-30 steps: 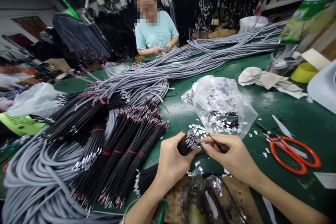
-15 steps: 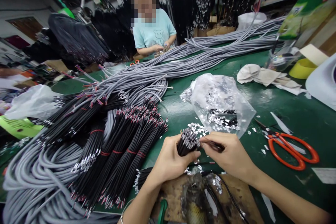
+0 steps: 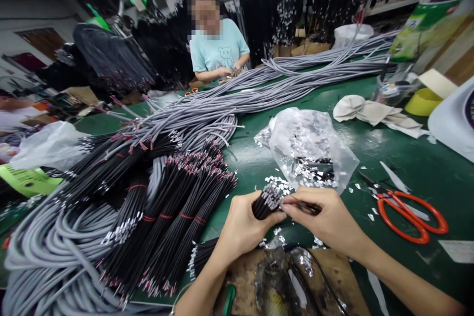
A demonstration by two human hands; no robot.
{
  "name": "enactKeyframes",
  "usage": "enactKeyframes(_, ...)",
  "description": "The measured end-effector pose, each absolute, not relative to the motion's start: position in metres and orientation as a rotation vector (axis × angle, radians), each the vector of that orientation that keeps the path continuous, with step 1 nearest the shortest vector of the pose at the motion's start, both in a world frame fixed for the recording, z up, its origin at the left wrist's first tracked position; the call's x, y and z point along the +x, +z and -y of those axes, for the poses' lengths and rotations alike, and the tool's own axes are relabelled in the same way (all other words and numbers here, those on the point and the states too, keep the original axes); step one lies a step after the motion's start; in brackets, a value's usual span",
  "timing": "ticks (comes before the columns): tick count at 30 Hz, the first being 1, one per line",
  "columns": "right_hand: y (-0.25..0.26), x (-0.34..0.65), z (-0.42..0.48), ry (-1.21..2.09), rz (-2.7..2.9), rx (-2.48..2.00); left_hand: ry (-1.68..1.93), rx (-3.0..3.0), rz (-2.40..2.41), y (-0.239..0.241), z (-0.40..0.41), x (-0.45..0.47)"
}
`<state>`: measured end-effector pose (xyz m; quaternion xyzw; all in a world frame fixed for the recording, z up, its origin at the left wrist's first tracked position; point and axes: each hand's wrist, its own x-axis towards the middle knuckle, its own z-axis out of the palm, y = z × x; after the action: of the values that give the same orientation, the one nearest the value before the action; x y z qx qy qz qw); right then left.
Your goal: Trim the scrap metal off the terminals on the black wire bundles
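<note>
My left hand [image 3: 244,219] is wrapped round a bundle of short black wires [image 3: 267,199], whose silvery tips point up and away from me. Close against the right side of that bundle, my right hand [image 3: 321,211] pinches a thin dark tool [image 3: 304,204] that looks like tweezers; its tip is hard to make out. Small silver scraps [image 3: 278,183] lie just beyond the bundle, beside a clear plastic bag [image 3: 307,140] holding more of them. Under my wrists is a stained wooden board [image 3: 336,276] with a dark, crusted device [image 3: 274,276] on it.
Orange-handled scissors [image 3: 411,212] lie open at the right. Tied black wire bundles [image 3: 174,222] and coiled grey cables [image 3: 55,247] fill the left. Long grey cables [image 3: 289,84] cross the green table [image 3: 374,148]. A person [image 3: 218,49] in light blue works across it.
The bundle in my left hand leans a little more to the right. A black wire seen below my hands earlier no longer shows. The view has shifted slightly.
</note>
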<state>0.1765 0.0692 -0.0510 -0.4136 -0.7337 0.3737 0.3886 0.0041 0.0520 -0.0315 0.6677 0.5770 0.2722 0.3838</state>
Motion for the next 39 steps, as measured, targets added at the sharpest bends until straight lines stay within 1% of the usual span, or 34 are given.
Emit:
enactKeyframes(8, -0.0532, 0.174, -0.0684, 0.924, 1.833, -1.036, 0.651, 1.749, -1.526, -0.0326, -0.0499, 0.0034)
enactKeyframes(13, -0.052, 0.1734, -0.0678, 0.972, 1.786, -1.02, 0.705, 1.742, -1.557, -0.0327, -0.0496, 0.0053)
enactKeyframes(21, -0.0535, 0.1733, -0.0678, 0.946, 1.814, -1.058, 0.694, 1.759, -1.575, -0.0344, -0.0472, 0.0044)
enactKeyframes(29, -0.0509, 0.173, -0.0682, 0.931, 1.787, -1.007, 0.772, 1.743, -1.616, -0.0324, -0.0473, 0.0041)
enactKeyframes(34, -0.0523, 0.1745, -0.0686, 0.953, 1.803, -0.98, 0.754, 1.757, -1.608, -0.0304, -0.0477, 0.0047)
enactKeyframes(39, -0.0533, 0.1749, -0.0678, 0.904, 1.822, -0.997, 0.749, 1.793, -1.633, -0.0309, -0.049, 0.0047)
